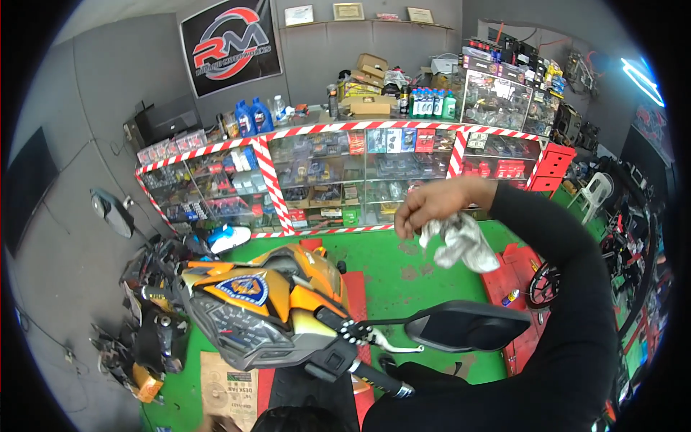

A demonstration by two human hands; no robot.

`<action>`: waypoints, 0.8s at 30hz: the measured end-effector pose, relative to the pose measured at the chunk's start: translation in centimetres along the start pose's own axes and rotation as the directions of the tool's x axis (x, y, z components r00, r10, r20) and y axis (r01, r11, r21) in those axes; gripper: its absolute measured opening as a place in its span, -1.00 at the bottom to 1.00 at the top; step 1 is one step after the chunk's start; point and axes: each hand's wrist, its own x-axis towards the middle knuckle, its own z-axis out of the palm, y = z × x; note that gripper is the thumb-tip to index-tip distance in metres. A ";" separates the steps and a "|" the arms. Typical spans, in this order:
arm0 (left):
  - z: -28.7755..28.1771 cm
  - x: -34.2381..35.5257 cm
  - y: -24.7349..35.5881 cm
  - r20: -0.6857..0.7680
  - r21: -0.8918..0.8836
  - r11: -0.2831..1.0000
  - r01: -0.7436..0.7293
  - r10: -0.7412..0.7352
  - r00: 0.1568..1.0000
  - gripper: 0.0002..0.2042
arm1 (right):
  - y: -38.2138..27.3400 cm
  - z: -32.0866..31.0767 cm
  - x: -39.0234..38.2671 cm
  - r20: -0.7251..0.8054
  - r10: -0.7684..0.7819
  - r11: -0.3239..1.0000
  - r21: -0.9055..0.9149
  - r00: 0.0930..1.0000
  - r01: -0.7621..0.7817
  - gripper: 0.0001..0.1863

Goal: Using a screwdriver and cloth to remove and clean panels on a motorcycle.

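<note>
I wear a long, plain black sleeve, close-fitting along my right forearm, its dark cuff (a simple edge, as I see it) ending near the wrist. Beyond it, my right hand is bare, fingers ungloved.

Beyond the right hand, a glass cabinet is standing, with blue jugs and spray cans resting on top. Right of the hand, a white chair is standing; well left, a banner is hanging.
</note>
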 end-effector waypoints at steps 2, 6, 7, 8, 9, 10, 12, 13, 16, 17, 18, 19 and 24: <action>0.6 -3.5 1.0 0.160 -0.101 0.994 0.051 -0.035 0.987 -0.86 | 2.6 2.1 -1.0 -0.047 -0.051 0.996 0.067 0.998 0.054 -0.74; 3.1 -5.9 6.9 0.332 -0.147 0.982 0.114 -0.060 0.941 -0.84 | 12.5 4.5 -0.5 -0.197 -0.103 0.950 0.271 0.975 0.155 -0.64; 4.7 -6.8 7.0 0.350 -0.167 0.978 0.128 -0.062 0.935 -0.84 | 15.0 5.3 0.3 -0.240 -0.125 0.943 0.273 0.963 0.190 -0.65; 6.3 -7.8 6.8 0.368 -0.193 0.971 0.144 -0.064 0.928 -0.83 | 17.0 6.1 1.1 -0.281 -0.144 0.937 0.269 0.949 0.222 -0.66; 7.7 -9.1 6.3 0.455 -0.307 0.901 0.305 -0.143 0.879 -0.86 | 18.6 6.9 2.3 -0.284 -0.186 0.926 0.271 0.941 0.265 -0.67; 9.3 -10.3 6.7 0.461 -0.303 0.902 0.309 -0.145 0.875 -0.86 | 20.2 8.1 3.1 -0.287 -0.219 0.913 0.275 0.932 0.300 -0.67; 13.4 -14.0 7.6 0.331 -0.259 0.748 0.611 -0.525 0.784 -0.81 | 24.1 10.3 5.4 -0.268 -0.251 0.895 0.302 0.930 0.329 -0.67; 16.4 -14.4 5.3 0.317 -0.009 0.798 0.602 -0.569 0.759 -0.78 | 26.2 11.2 5.9 -0.223 -0.254 0.893 0.321 0.941 0.317 -0.67; 31.2 -14.2 1.3 0.361 -0.234 0.774 0.588 -0.493 0.792 -0.85 | 30.9 14.3 7.4 -0.045 -0.242 0.892 0.384 0.969 0.240 -0.66; 34.9 -14.5 1.8 0.352 -0.344 0.761 0.550 -0.438 0.827 -0.87 | 32.7 14.8 6.9 -0.051 -0.257 0.887 0.383 0.965 0.257 -0.65; 35.1 -14.2 4.6 0.328 -0.441 0.754 0.487 -0.370 0.869 -0.87 | 33.8 15.3 6.0 -0.078 -0.272 0.878 0.389 0.959 0.281 -0.65; 35.6 -9.8 10.3 0.444 -0.354 0.734 0.579 -0.413 0.795 -0.78 | 34.7 15.5 4.8 -0.015 -0.282 0.871 0.416 0.959 0.262 -0.65; 45.8 -5.8 16.6 0.519 -0.482 0.580 0.656 -0.414 0.748 -0.68 | 34.8 17.2 4.5 0.094 -0.322 0.913 0.294 0.942 0.283 -0.67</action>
